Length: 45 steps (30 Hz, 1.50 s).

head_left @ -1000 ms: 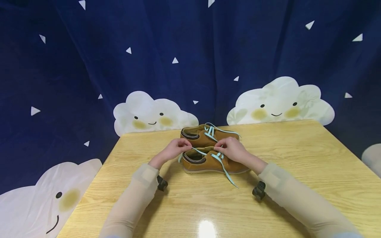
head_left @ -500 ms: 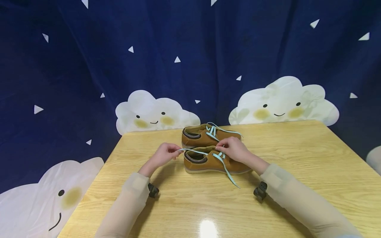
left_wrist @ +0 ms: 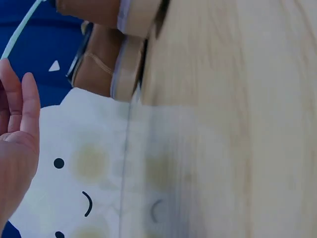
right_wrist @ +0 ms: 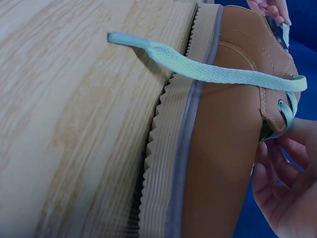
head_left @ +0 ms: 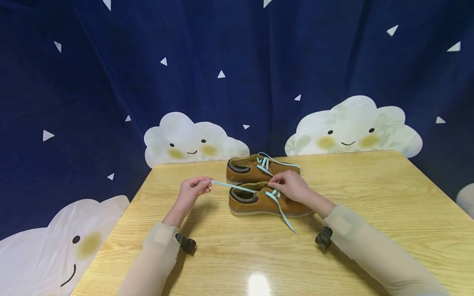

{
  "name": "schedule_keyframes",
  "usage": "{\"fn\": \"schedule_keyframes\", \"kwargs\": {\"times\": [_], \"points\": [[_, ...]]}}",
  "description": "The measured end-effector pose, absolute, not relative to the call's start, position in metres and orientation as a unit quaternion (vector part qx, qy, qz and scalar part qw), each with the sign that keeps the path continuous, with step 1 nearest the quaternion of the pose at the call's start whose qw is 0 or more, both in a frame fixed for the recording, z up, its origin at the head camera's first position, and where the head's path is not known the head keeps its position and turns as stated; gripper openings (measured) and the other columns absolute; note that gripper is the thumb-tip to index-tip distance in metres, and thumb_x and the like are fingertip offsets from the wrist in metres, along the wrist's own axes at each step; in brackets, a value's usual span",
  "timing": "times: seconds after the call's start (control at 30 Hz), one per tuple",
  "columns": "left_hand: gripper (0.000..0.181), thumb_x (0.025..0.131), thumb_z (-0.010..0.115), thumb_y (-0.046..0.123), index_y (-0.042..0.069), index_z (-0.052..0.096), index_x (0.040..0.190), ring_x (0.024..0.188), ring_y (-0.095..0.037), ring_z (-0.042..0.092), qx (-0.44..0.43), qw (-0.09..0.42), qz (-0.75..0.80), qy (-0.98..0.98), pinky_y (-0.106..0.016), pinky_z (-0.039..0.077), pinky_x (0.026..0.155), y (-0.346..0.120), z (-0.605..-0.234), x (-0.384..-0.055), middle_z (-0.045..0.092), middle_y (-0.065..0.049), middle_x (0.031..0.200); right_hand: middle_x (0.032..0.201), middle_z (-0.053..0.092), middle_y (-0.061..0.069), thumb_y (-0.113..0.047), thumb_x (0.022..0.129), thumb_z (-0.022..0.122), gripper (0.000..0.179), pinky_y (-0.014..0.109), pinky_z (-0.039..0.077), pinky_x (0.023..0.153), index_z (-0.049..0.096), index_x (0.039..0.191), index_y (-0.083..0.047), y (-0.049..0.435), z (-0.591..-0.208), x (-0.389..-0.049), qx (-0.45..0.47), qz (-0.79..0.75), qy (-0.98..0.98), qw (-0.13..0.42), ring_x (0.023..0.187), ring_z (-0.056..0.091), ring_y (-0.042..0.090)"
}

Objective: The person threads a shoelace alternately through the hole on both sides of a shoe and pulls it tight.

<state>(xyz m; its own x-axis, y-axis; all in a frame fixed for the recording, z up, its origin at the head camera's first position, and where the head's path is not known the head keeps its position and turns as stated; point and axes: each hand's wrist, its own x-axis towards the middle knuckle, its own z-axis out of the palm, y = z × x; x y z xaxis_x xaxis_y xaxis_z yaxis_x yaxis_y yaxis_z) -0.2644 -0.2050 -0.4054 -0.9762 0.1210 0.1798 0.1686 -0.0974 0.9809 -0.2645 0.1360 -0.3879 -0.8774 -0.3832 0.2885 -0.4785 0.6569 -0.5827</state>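
Note:
Two tan lace-up shoes lie side by side on the table, toes to the right. The near shoe (head_left: 259,205) has its light blue lace (head_left: 234,186) drawn out leftward in a straight line over the heel opening. My left hand (head_left: 188,195) pinches that lace between thumb and fingers, left of the heel. My right hand (head_left: 294,187) grips the near shoe around its tongue and lacing, with curled fingers (right_wrist: 280,173) beside the eyelets. The other lace end (right_wrist: 218,74) hangs down the shoe's near side onto the table. Behind stands the far shoe (head_left: 244,174), its lace lying loose over the toe.
A wooden table (head_left: 237,250) bears both shoes near its back edge. Behind it hangs a dark blue curtain (head_left: 207,45) with white clouds and triangles. A small black camera (head_left: 186,243) sits at the left wrist, another camera (head_left: 324,238) at the right.
My left hand has moved left, away from the near shoe, stretching the lace from slack to straight. The right hand stays at the lacing; the view has shifted slightly.

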Motion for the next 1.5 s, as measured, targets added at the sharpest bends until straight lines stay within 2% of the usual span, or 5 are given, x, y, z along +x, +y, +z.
{"fn": "schedule_keyframes", "kwargs": {"times": [0.2,0.67,0.83,1.13,1.5], "points": [[0.026,0.097,0.052,-0.007,0.007,0.072,0.09,0.074,-0.012,0.069,-0.08,0.021,-0.843,-0.531,-0.028,0.055,0.078,-0.195,-0.399,-0.265,0.072,-0.005,0.082,0.079,0.069,-0.004,-0.017,0.09,0.071,0.01,0.032,0.045,0.065,0.076,0.089,-0.009,0.136,-0.389,-0.264,0.235,0.342,-0.907,0.07,0.067,0.054,0.009],[0.029,0.105,0.044,0.017,0.016,0.071,0.093,0.082,-0.009,0.055,-0.11,0.027,-0.865,-0.489,-0.023,0.047,0.071,-0.156,-0.375,-0.259,0.067,0.002,0.091,0.081,0.07,-0.005,-0.018,0.09,0.07,0.01,0.034,0.047,0.07,0.076,0.087,-0.011,0.136,-0.392,-0.264,0.23,0.36,-0.902,0.062,0.07,0.058,0.009],[0.025,0.102,0.049,0.009,0.012,0.071,0.091,0.063,-0.008,0.047,-0.128,0.034,-0.82,-0.557,-0.021,0.038,0.065,-0.143,-0.37,-0.26,0.057,0.002,0.068,0.081,0.07,-0.004,-0.017,0.091,0.069,0.01,0.034,0.047,0.07,0.076,0.088,-0.01,0.136,-0.394,-0.265,0.227,0.368,-0.9,0.054,0.071,0.058,0.01],[0.024,0.1,0.052,0.007,-0.015,0.059,0.093,0.07,-0.013,0.057,-0.231,0.012,-0.674,-0.701,-0.026,0.043,0.066,-0.121,-0.367,-0.258,0.064,0.0,0.076,0.081,0.07,-0.002,-0.015,0.091,0.069,0.011,0.035,0.048,0.072,0.076,0.088,-0.008,0.136,-0.395,-0.269,0.216,0.372,-0.901,0.049,0.073,0.06,0.011],[0.027,0.099,0.058,0.022,0.013,0.066,0.074,0.074,-0.013,0.051,-0.338,0.062,-0.299,-0.89,-0.031,0.042,0.075,-0.097,-0.369,-0.266,0.059,0.007,0.076,0.08,0.07,-0.001,-0.015,0.092,0.068,0.013,0.033,0.047,0.071,0.076,0.087,-0.006,0.135,-0.393,-0.272,0.208,0.375,-0.902,0.043,0.073,0.058,0.012]]}}
